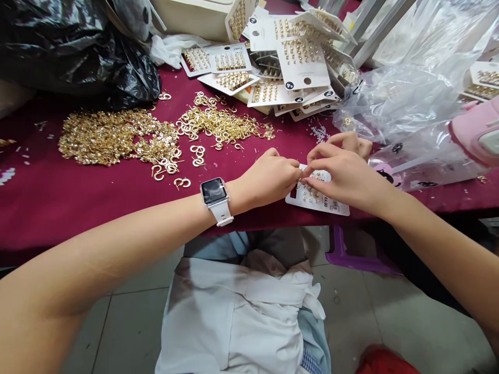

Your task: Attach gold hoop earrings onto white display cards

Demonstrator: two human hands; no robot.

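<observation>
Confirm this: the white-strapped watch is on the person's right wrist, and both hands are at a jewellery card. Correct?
Not quite: the head view shows the white-strapped watch on the person's left wrist, not the right. The rest stands: the left hand and right hand are both at the jewellery card.

The left hand [273,176] and right hand [346,176] are sitting close together right of centre, fingers [318,183] bent; both forearms [156,228] are slanting from the lower corners.
</observation>
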